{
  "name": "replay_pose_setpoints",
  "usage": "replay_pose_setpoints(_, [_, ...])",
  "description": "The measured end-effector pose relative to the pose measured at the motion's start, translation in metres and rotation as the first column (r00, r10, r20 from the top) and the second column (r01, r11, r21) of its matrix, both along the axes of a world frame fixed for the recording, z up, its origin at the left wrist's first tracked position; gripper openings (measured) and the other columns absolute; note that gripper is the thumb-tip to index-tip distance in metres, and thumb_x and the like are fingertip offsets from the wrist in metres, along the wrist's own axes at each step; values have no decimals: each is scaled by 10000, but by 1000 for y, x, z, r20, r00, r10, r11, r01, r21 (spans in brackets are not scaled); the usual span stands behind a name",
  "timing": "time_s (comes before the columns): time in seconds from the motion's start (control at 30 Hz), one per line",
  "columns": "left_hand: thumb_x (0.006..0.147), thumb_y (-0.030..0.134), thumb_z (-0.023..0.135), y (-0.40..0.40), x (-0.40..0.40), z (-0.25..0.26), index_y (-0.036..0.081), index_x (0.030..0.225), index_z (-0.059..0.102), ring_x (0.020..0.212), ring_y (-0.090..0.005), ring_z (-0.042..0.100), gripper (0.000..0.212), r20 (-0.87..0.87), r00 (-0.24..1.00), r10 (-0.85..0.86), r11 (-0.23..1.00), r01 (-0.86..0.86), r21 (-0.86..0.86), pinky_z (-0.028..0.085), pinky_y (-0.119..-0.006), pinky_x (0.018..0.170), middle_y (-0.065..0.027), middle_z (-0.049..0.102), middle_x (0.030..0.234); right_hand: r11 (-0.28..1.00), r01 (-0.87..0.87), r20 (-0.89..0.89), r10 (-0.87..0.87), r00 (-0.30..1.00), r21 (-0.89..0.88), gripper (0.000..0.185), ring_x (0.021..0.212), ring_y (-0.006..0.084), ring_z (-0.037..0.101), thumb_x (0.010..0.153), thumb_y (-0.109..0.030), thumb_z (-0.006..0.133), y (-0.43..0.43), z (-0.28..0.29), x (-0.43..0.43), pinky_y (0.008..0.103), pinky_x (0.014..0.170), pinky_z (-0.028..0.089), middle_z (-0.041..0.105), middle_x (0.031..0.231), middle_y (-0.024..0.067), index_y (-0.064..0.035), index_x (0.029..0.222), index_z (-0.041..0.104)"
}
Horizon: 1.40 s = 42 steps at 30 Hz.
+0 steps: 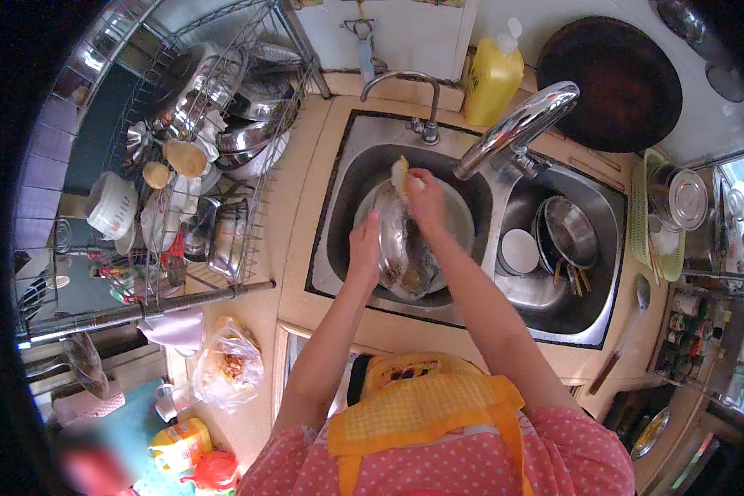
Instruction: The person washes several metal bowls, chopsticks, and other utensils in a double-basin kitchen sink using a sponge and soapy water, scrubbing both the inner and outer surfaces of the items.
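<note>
Over the left sink basin, my left hand grips the near-left side of a shiny metal bowl, which is tilted on edge. In my right hand is a pale yellow-and-white sponge, held at the bowl's far rim. Below and behind the metal bowl lies a wider round basin, partly hidden by it and by my right forearm. The fingers of my left hand are partly hidden behind the bowl's edge.
The right sink basin holds a white bowl, metal pans and chopsticks. A large chrome faucet and a thin curved tap rise behind. Around stand a wire dish rack, yellow bottle, wok and spatula.
</note>
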State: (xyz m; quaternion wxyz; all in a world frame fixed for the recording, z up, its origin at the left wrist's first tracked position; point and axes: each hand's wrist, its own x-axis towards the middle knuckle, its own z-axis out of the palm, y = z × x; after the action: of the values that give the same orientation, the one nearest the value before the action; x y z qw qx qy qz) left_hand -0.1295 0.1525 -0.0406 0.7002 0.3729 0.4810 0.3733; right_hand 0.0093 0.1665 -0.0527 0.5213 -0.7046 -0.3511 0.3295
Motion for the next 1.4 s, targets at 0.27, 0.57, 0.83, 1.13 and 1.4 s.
replay_pose_setpoints(0.27, [854,259,475,10,-5,11,1,917,555,719,-141,551,277,133,954,270,962,-262,-74,447,-266,654,-57,583,819,985,134,-156,-150,976,-105,359,825,293,523,826,-272,453,-88,-77,-25,322,759,403,545,936,149,-24,1084,479])
replay_pose_setpoints(0.57, [842,257,497,12,0,2,-9,960,544,731,-126,544,295,-53,998,25,998,-21,66,451,-268,644,-59,577,858,993,42,-71,-34,997,111,407,1020,335,415,814,-275,462,-50,-16,-55,378,877,319,443,1103,193,6,1105,426])
replay_pose_setpoints(0.83, [841,268,496,5,-21,13,4,917,568,695,-84,524,284,-65,994,-84,992,77,-95,424,-229,620,-22,582,794,948,259,359,-180,916,-187,395,993,335,428,830,-319,437,-32,-44,-14,429,821,344,464,1072,188,-22,1090,453])
replay_pose_setpoints(1.13, [817,304,534,-2,-2,48,-5,897,569,690,-98,535,321,-38,985,-169,986,168,-13,432,-247,633,-41,588,812,915,244,-462,-377,803,-322,572,1053,285,414,801,-512,415,-65,-139,22,442,824,364,429,1172,138,-87,1184,408])
replay_pose_setpoints(1.4, [740,208,568,-46,31,61,56,674,498,635,-300,544,180,-774,507,-380,68,850,523,423,-375,526,-79,553,656,990,130,-998,46,40,51,617,995,252,497,789,-581,363,-104,14,68,407,891,369,542,1070,104,-64,1098,497])
